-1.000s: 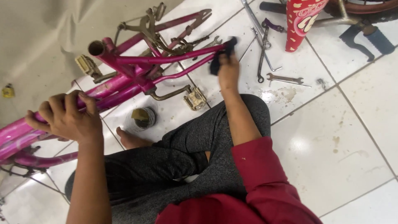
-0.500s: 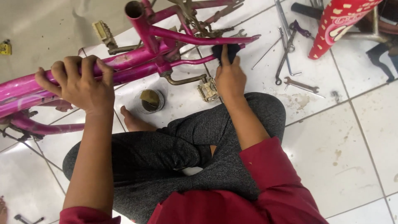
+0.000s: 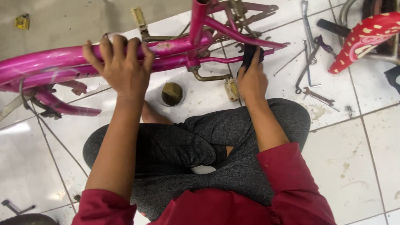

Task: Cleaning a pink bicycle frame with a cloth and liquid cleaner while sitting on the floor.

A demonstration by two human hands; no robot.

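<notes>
A pink bicycle frame [image 3: 54, 62] lies across the white tiled floor in front of my crossed legs. My left hand [image 3: 121, 66] grips its thick main tube from above, fingers curled over it. My right hand [image 3: 251, 79] presses a dark cloth [image 3: 251, 54] against the thinner pink stay [image 3: 250, 41] near the rear of the frame. A crank arm with a pale pedal [image 3: 231, 88] hangs just left of my right hand.
A small round tin of dark grease [image 3: 172, 93] sits on the floor by my foot. Several wrenches and metal tools [image 3: 310, 79] lie to the right. A red patterned saddle [image 3: 366, 37] is at the top right. A small yellow part [image 3: 22, 21] lies far left.
The view has shifted so the frame sits further right and lower. My left hand stays on the main tube; my right hand with the cloth has slid along the thin stay.
</notes>
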